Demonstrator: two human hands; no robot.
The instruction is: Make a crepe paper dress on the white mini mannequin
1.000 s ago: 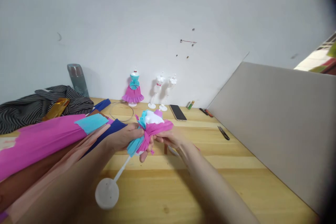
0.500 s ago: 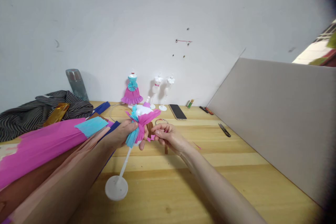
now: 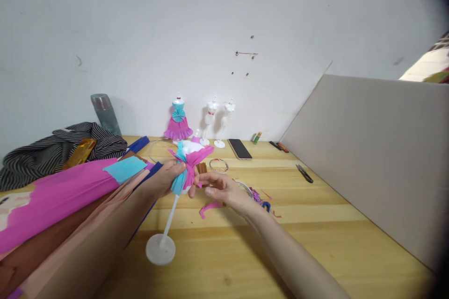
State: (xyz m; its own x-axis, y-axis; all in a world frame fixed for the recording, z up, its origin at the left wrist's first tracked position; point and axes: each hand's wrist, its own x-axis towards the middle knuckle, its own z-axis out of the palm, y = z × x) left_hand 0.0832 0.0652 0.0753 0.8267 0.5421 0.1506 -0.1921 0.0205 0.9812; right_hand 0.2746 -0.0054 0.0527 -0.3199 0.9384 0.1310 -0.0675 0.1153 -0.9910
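My left hand (image 3: 172,175) is closed around a small white dress-form mannequin (image 3: 192,146), which leans over with its round base toward me. Pink crepe paper (image 3: 197,158) and light blue crepe paper (image 3: 180,182) wrap its body and cross at the front, pinned under my left thumb. My right hand (image 3: 224,189) is just to the right, fingers stretched toward the mannequin's side and thumb apart. Its fingertips are by a small pink paper end at the mannequin. On the table below it lies a pink paper strip (image 3: 209,207).
Crepe paper sheets (image 3: 70,180) and a striped cloth (image 3: 94,138) cover the left side, near a bottle (image 3: 105,114). At the wall stand a dressed mannequin (image 3: 178,119) and two white ones. A phone (image 3: 240,149), wire rings (image 3: 219,165), snips (image 3: 304,174) and paper scraps lie rightward.
My right hand has opened from a pinch and moved left, closer to the mannequin. The pink strip and a ring with scraps now show around it. My left hand keeps its hold.
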